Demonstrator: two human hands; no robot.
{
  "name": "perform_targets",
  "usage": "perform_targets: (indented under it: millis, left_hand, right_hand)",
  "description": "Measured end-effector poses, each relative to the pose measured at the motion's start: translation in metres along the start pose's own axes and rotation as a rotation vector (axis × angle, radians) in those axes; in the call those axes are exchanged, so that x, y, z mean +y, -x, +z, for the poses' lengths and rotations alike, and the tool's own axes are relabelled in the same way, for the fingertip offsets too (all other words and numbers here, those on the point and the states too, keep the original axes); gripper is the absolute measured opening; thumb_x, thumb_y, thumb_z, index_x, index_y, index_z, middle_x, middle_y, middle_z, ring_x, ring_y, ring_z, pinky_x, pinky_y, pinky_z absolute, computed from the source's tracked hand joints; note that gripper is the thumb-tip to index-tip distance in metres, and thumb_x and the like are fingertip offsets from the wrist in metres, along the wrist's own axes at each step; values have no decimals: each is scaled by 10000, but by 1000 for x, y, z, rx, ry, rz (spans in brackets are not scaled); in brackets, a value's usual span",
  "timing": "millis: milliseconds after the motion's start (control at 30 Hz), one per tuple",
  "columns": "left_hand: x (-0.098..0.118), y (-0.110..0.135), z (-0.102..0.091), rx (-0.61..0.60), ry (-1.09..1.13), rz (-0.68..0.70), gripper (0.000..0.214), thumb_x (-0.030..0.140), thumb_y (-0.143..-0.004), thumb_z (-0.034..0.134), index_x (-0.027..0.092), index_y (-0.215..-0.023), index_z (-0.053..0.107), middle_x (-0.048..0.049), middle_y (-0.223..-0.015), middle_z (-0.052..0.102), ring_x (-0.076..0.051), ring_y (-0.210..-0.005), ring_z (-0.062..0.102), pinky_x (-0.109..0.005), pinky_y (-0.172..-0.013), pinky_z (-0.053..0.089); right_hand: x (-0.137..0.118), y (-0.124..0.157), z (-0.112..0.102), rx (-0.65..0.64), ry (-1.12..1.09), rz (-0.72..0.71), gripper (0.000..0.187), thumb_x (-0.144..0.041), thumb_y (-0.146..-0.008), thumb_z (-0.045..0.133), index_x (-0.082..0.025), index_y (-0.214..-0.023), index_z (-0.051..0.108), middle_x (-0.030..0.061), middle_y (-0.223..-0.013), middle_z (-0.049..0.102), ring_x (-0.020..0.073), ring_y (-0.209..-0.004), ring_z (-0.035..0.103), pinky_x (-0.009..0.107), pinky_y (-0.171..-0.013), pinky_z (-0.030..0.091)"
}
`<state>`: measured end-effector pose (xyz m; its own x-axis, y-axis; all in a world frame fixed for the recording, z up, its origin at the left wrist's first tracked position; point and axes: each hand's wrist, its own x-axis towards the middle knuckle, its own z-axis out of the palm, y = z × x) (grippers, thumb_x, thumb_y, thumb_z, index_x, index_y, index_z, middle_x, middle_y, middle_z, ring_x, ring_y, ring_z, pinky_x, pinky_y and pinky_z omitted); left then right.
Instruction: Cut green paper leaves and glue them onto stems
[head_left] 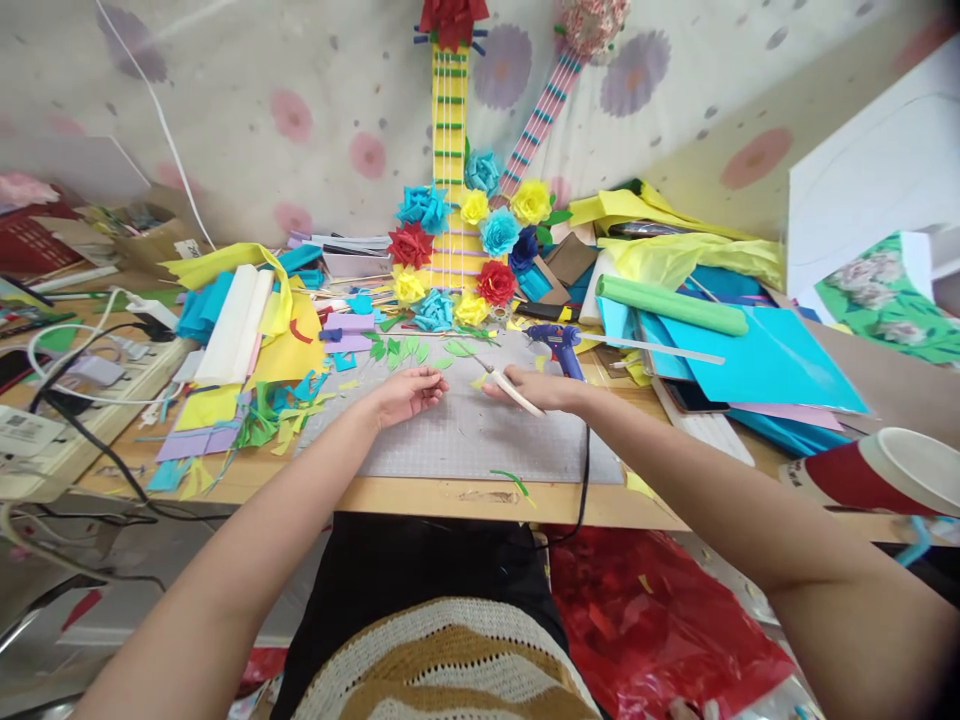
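In the head view, my right hand [536,388] is closed around a pair of scissors [516,391] with cream-white handles. The blades point away to the upper left, over the grey cutting mat [450,450]. To the left of them, my left hand [409,396] is held with thumb and fingertips together; whatever small piece is in them is too small to make out. Several green paper leaves [405,350] lie on the mat just beyond my hands. A blue glue gun [556,345] stands past my right hand, its black cord running over the table's front edge.
Behind the mat, a yellow paper guitar [449,130] with paper flowers leans against the wall. Paper scraps [274,410] and a power strip [97,420] occupy the left. Blue sheets [765,350], a green roll [671,305] and a red-and-white paper cup [862,470] are on the right.
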<state>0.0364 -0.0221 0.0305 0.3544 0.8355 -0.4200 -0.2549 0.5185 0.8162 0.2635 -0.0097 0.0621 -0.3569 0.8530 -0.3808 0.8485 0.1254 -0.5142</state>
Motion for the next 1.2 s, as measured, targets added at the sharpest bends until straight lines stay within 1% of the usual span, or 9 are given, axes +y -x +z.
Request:
perform_targets:
  millis: [100,167,367,433,600,700,833,967,1200]
  left_hand:
    - [2,-3,7,-18,-5,-4,76,74,-788,547,109,-721,550,-30,-684,592,-53,-551,541,-167,-530,438]
    - [1,-5,14,-35,-35,-2,74,84,-791,542,108,-724,559,-24,-670,587,-50,-538,536,-163,-513,423]
    - [-6,-8,21,-39,-159,65,65,109,-751,585,94,-687,586,-9,-627,571,-34,-480,494,-158,-472,378]
    - [-7,-8,19,-11,-187,77,48,113,-737,597,96,-693,591,-8,-633,575,-37,-483,501,-162,-475,382]
    - [-4,-6,18,17,-247,33,53,98,-730,574,93,-685,599,-2,-611,566,-26,-449,470,-153,-444,363]
    - [-2,-8,21,44,-279,11,61,83,-719,562,97,-671,598,-1,-594,562,-17,-426,435,-138,-403,317]
    - [1,-13,26,59,-291,-26,83,61,-712,539,97,-652,583,7,-567,532,-10,-399,385,-126,-362,259]
    - [2,-19,31,87,-270,-73,120,32,-713,511,89,-617,557,11,-545,500,-2,-376,352,-119,-336,212]
    - [3,-23,34,100,-253,-111,150,14,-698,525,89,-569,530,17,-525,472,2,-369,351,-111,-326,200]
  right_hand:
    - [-11,9,-5,-161,72,-28,647,-691,-720,484,-157,-1084,526,121,-1105,611,247,-966,573,302,-793,436]
    - [-20,9,-2,-167,128,-43,687,-712,-723,452,-150,-1115,503,135,-1141,593,251,-979,572,300,-793,435]
    - [-29,7,24,125,319,-62,713,-721,-727,423,-128,-1119,470,191,-1191,534,300,-1064,527,343,-819,417]
    - [-29,8,29,139,320,-88,684,-706,-743,415,-126,-1101,474,192,-1168,548,299,-1056,532,342,-813,415]
    - [-36,9,27,11,263,-17,608,-651,-771,406,-120,-1053,498,192,-1072,603,299,-965,574,320,-719,421]
    - [-42,10,23,-41,184,60,424,-504,-787,459,-128,-970,528,162,-1011,619,259,-865,589,287,-635,408]
    - [-42,6,21,-161,-89,86,110,-254,-732,482,-170,-662,473,15,-610,529,119,-503,469,238,-459,317]
    - [-36,-2,22,-253,-279,122,180,-194,-692,452,-186,-544,352,-46,-428,326,77,-359,311,227,-371,236]
    - [-41,-1,20,-208,-207,172,196,-242,-719,464,-182,-552,380,-40,-434,357,73,-342,310,228,-353,218]
